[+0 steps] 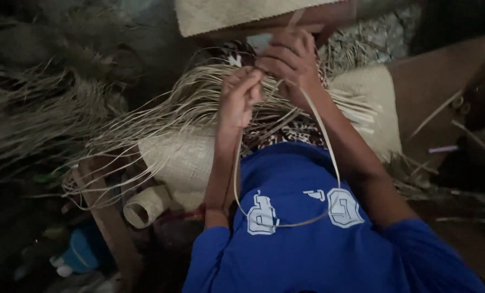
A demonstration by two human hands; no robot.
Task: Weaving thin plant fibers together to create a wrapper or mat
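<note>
My left hand point(240, 95) is closed, pinching a thin pale reed strip point(286, 224) that loops down across my blue shirt and back up. Just above and to its right, my right hand point(291, 58) is closed on the same strip near the edge of a partly woven mat point(183, 157). The mat lies over my lap, and its other end point(375, 92) shows to the right of my right arm. Many loose unwoven strands point(145, 116) fan out from it to the left.
A small rolled woven piece point(145, 209) lies beside a wooden plank point(109, 222) at the lower left. A blue plastic object point(79, 255) sits below it. Another woven panel point(237, 13) is at the top. Dry fibre bundles point(30, 116) fill the dark left side.
</note>
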